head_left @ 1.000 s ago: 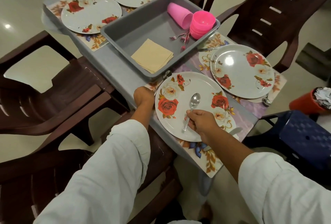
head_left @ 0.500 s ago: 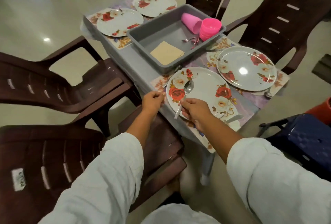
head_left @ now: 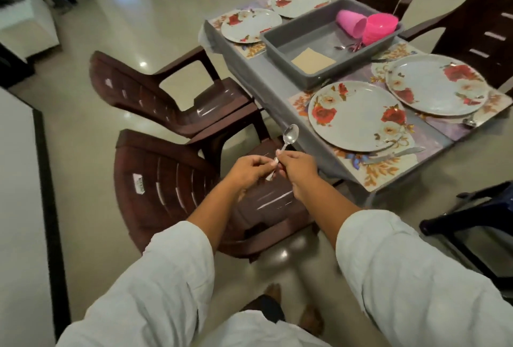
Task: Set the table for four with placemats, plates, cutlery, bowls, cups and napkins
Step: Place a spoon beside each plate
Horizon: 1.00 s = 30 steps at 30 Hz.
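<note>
Right grip (head_left: 298, 169) pinches the spoon (head_left: 290, 135) mid-handle; left grip (head_left: 251, 170) pinches its lower handle. Bowl upward, just off the table (head_left: 249, 74) edge.

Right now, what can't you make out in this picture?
Head view:
- Cutlery in the grey tray: too small, partly behind its wall; count unclear.
- Pink bowls: nested, number hidden.
- Spoon handle: the right hand covers it; whether the left hand grips it is unclear.
</note>
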{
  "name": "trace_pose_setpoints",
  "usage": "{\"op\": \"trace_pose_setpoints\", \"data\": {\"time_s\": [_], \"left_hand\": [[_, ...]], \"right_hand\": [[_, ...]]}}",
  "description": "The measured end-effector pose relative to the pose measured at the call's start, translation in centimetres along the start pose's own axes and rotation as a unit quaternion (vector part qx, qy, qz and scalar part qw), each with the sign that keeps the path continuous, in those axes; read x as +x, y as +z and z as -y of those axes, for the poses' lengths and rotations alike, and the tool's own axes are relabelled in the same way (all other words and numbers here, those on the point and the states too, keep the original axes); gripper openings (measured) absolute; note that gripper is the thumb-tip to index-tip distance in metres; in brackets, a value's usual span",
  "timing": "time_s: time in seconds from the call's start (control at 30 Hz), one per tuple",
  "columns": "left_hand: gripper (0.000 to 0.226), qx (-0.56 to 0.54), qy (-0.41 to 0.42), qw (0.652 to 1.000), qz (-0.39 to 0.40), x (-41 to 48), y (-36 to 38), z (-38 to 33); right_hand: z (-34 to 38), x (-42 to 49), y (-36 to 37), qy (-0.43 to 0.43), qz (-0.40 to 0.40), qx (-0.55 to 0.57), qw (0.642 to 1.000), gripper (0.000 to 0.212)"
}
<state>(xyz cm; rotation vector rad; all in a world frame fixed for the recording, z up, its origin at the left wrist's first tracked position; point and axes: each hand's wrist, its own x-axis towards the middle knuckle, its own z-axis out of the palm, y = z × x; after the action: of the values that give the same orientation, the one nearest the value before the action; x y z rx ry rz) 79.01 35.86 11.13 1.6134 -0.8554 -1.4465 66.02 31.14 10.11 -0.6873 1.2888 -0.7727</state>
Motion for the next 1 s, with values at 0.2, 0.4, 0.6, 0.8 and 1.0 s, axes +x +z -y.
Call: {"op": "trace_pose_setpoints", "data": {"time_s": [0.2, 0.4, 0.6, 0.8, 1.0], "left_hand": [[0.016, -0.010, 0.000, 0.999, -0.036, -3.6, -7.8, 0.3], [0.009, -0.056, 0.018, 0.995, -0.079, -4.5, -19.0, -0.3], [0.006, -0.056, 0.044, 0.994, -0.088, -3.3, -33.3, -0.3], [0.003, -0.060, 0.045, 0.994, -0.076, -2.8, -43.2, -2.1], [0.004, -0.068, 0.034, 0.995, -0.071, 0.9, -49.2, -3.4]], "right_hand": [[-2.0, -2.7, 7.2, -0.016, 0.037, -0.019, 0.999, 0.020], [-3.9, -2.9, 17.2, -0.041, -0.009, -0.050, 0.998, 0.034], [-5.1, -2.2, 30.3, -0.118, -0.100, -0.190, 0.970, 0.044], [-4.0, -3.0, 41.3, -0.190, -0.087, -0.286, 0.935, 0.034], [-3.4, -0.2, 47.5, -0.222, -0.077, -0.335, 0.913, 0.027]]}}
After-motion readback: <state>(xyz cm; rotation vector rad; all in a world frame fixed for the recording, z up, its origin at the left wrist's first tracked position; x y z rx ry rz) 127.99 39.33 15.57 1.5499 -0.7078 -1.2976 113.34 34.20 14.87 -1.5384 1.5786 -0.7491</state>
